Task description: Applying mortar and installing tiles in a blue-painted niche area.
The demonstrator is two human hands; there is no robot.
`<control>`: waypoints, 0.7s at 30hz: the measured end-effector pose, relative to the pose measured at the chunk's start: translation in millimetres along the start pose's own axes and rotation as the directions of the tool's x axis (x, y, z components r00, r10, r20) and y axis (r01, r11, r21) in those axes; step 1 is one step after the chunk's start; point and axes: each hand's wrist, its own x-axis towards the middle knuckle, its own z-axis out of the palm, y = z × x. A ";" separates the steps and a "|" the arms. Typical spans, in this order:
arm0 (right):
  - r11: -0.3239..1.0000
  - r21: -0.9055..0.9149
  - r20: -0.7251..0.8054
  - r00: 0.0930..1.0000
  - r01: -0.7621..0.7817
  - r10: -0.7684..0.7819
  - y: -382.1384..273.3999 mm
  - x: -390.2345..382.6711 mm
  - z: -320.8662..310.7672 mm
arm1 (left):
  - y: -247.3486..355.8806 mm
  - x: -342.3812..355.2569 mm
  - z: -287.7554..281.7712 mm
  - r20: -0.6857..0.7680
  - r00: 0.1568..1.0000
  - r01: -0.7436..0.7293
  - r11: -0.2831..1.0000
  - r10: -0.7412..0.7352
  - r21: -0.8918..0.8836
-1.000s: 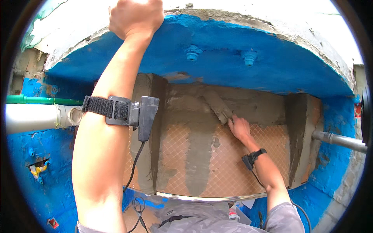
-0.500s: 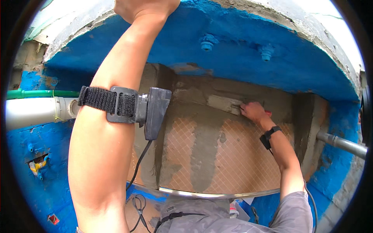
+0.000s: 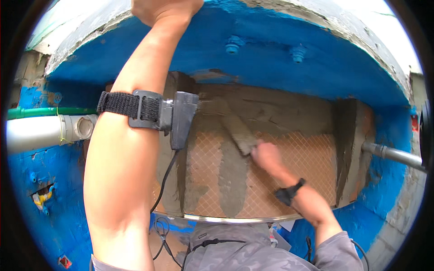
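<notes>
My right hand [image 3: 266, 156], slightly blurred, is closed around a plastering trowel. The trowel's long blade [image 3: 239, 133] lies slanted on the wet grey mortar [image 3: 280, 110] along the back of a recess, its handle end reaching over the orange tiles [image 3: 289, 174] with a light diagonal grid. A broad strip of mortar [image 3: 232, 185] runs down the middle of those tiles. My left hand [image 3: 165, 8] is raised at the top of the view, by the rough upper edge of the blue wall [image 3: 266, 74]; its fingers are out of sight.
Mortar-coated side pieces [image 3: 346, 149] flank the recess, and a shiny metal strip [image 3: 235, 220] borders its near side. Blue plugged pipe ends [image 3: 233, 45] stick out of the wall. A white pipe [image 3: 36, 131] and a green pipe [image 3: 49, 112] lie left, a metal pipe [image 3: 393, 155] right.
My right hand has come nearer and to the left with the trowel. The blade has turned from nearly level to a steep slant. My left hand stays at the top, with a slight view shift.
</notes>
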 end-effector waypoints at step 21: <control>0.904 -0.123 -0.328 0.876 -0.410 0.352 201.0 -52.7 -16.9 | -6.0 11.6 5.8 0.136 0.989 0.033 0.993 -0.048 0.112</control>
